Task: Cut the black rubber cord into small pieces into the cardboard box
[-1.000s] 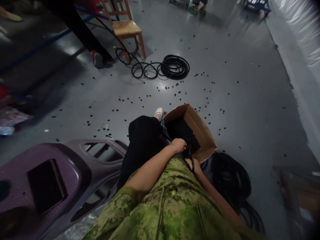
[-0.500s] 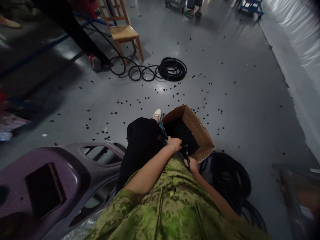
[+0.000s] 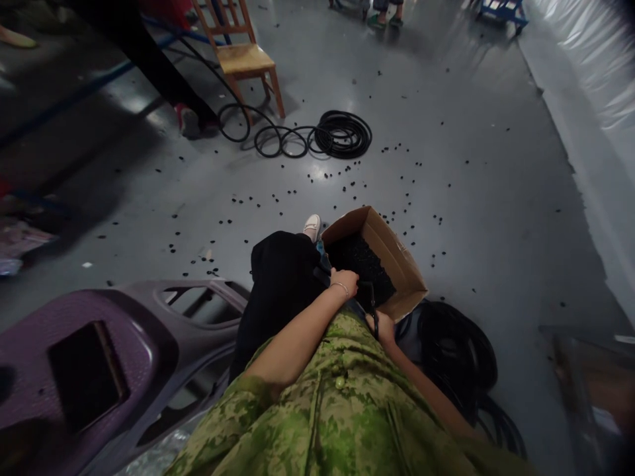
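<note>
Shifted slightly left, the left hand (image 3: 346, 283) curls, contents unclear, beside the black hand tool (image 3: 374, 306), whose long axis points forward from the right hand (image 3: 384, 326) clasping it.

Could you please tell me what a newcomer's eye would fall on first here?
Probably the open cardboard box at lower centre, with a mass of small black pieces inside; at its near side, the person's right hand grips a slim dark item. Next might come the black hose or cable coil, lying ahead on the grey floor to the right of the wooden chair.
</note>
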{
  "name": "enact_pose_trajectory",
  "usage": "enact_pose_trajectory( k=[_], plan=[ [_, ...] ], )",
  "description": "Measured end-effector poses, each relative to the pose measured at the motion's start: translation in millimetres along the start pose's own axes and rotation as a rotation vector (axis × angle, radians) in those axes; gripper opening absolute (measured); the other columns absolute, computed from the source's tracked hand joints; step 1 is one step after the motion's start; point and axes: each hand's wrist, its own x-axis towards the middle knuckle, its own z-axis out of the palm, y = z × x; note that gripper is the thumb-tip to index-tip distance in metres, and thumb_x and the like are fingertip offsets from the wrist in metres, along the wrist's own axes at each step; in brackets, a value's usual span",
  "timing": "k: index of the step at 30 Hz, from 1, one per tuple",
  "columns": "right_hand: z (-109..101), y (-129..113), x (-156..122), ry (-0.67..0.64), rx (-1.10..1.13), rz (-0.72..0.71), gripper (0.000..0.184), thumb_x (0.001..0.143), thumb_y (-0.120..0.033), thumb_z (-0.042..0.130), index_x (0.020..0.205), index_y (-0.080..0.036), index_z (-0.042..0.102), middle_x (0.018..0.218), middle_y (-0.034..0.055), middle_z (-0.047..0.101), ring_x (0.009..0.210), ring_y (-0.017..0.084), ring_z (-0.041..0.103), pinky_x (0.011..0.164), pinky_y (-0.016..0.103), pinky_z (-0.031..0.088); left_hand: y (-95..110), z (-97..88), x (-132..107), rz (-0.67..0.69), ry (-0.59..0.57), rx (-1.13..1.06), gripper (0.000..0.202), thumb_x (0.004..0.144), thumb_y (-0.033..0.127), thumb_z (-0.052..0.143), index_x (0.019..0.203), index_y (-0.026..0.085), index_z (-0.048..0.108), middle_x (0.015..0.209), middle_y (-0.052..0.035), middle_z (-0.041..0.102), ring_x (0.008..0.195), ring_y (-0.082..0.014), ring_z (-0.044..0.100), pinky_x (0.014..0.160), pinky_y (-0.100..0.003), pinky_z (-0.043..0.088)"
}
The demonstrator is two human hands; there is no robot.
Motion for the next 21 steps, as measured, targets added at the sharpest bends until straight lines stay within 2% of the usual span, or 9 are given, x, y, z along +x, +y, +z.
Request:
enact_pose_trajectory(
  k=[4,8,14,21],
  plan=[
    [-1,0,-4,-0.024,0.055,-0.004,0.033,0.079,-0.038,0.042,0.071,-0.015,0.064,0.073,0.0088,0.067,0.073,0.019,0.059,0.063,0.024,0.037,0,-0.3,1,0.004,0.013,-0.040,0.023,0.083,0.031,0.055,0.100,0.024,0.069,0.107,-0.0086,0.069,0.102,-0.0284,0.061,0.090,-0.046,0.037],
    [-8,0,-10,-0.060,0.208,-0.034,0.034,0.074,-0.040,0.038,0.065,-0.016,0.059,0.068,0.0058,0.062,0.072,0.019,0.057,0.063,0.024,0.039,1,-1.0,1,-0.001,0.004,-0.050,0.022,0.084,0.033,0.053,0.099,0.024,0.068,0.106,-0.0075,0.069,0.102,-0.0266,0.061,0.089,-0.043,0.038],
    [-18,-5,-15,-0.131,0.400,-0.118,0.030,0.070,-0.043,0.044,0.065,-0.016,0.058,0.069,0.0053,0.063,0.073,0.020,0.057,0.068,0.026,0.043,3,-2.6,-1,0.039,0.007,-0.030,0.021,0.085,0.032,0.053,0.100,0.026,0.067,0.105,-0.0054,0.070,0.101,-0.0240,0.062,0.089,-0.039,0.039],
    [-15,-3,-13,-0.118,0.384,-0.066,0.032,0.070,-0.043,0.044,0.069,-0.016,0.062,0.074,0.0065,0.066,0.078,0.022,0.060,0.072,0.029,0.046,4,2.0,2,0.082,-0.007,-0.007,0.022,0.085,0.032,0.054,0.100,0.025,0.068,0.104,-0.0071,0.070,0.100,-0.0255,0.062,0.090,-0.041,0.040]
  ],
)
